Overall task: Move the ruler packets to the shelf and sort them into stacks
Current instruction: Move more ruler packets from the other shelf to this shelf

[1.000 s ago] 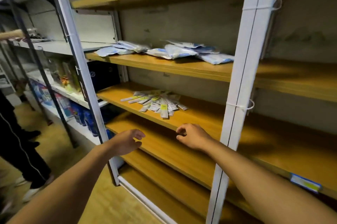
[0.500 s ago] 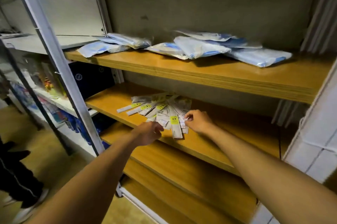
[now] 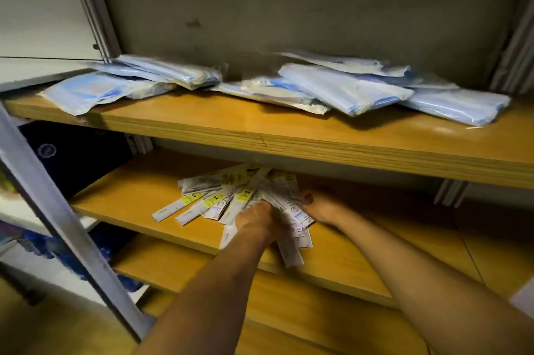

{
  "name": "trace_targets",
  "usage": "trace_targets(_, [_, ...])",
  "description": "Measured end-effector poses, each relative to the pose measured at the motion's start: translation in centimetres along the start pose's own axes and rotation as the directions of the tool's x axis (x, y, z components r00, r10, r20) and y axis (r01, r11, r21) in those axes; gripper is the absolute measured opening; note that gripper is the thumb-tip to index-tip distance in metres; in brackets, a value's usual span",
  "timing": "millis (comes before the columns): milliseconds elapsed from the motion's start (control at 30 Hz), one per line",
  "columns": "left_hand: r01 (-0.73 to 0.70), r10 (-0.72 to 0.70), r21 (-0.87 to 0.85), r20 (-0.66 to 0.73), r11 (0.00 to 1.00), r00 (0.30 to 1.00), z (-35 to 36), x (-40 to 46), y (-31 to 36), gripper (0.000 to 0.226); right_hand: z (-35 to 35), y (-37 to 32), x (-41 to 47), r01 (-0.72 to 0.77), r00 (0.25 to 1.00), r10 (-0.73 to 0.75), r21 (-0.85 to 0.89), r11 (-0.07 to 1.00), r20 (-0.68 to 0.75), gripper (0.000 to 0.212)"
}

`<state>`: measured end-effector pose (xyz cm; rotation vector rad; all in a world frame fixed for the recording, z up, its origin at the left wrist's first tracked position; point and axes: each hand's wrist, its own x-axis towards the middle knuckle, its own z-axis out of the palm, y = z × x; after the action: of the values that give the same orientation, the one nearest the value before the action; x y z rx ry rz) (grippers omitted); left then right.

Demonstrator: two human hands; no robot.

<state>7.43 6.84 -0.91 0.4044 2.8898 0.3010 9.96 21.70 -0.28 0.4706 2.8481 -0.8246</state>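
Both my hands are on the fan of ruler packets [image 3: 231, 198] lying on the middle wooden shelf [image 3: 130, 198]. My left hand [image 3: 255, 220] sits on the near part of the pile, fingers bent down into the packets so that they seem to grip a bunch of them, though the fingertips are buried and I cannot see exactly how many they hold. My right hand [image 3: 319, 208] is just beside it on the far right edge of the fan, thumb and fingers curled against the outermost packets, pinching them. The packets spread away from my left hand toward the left and back of the shelf, long white sleeves with yellow labels, overlapping one another; a few stick out toward me between my wrists and over the shelf's front edge.

Above my hands, the upper shelf [image 3: 289, 135] carries loose blue-and-clear plastic bags [image 3: 346, 88], in one group off to the left and a larger one to the right. Left of my left forearm a grey metal upright [image 3: 57, 210] slants down across the view, with a dark box [image 3: 72, 152] behind it. Below my arms lies another wooden shelf board [image 3: 289, 311].
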Motion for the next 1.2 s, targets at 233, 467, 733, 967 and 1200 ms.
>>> trace_targets(233, [-0.045, 0.062, -0.218, 0.072, 0.975, 0.995, -0.9, 1.2, -2.3, 0.056, 1.6, -1.7, 1.5, 0.002, 0.995, -0.007, -0.05, 0.999, -0.1, 0.034])
trace_targets(467, [-0.066, 0.133, -0.429, 0.128, 0.901, 0.983, -1.9, 1.7, -4.9, 0.037, 3.2, -2.1, 2.3, -0.161, 0.984, 0.154, -0.075, 0.984, -0.093, 0.061])
trace_targets(733, [-0.149, 0.228, -0.554, 0.076, 0.819, 0.971, -1.6, 1.0, -6.0, 0.017, 2.0, -1.4, 1.1, -0.347, 0.938, 0.346, -0.086, 0.934, -0.03, 0.07])
trace_targets(967, [-0.224, 0.333, -0.674, 0.035, 0.704, 0.942, -1.3, 0.2, -5.9, 0.025, 1.6, 0.2, -1.3, -0.383, 0.9, 0.383, 0.043, 0.923, -0.207, 0.042])
trace_targets(1200, [-0.149, 0.392, -0.814, 0.103, 0.562, 0.914, -0.9, -1.3, -4.7, 0.017, 1.8, 0.9, -8.3, -0.06, 0.855, 0.362, 0.623, 0.78, -0.372, 0.044])
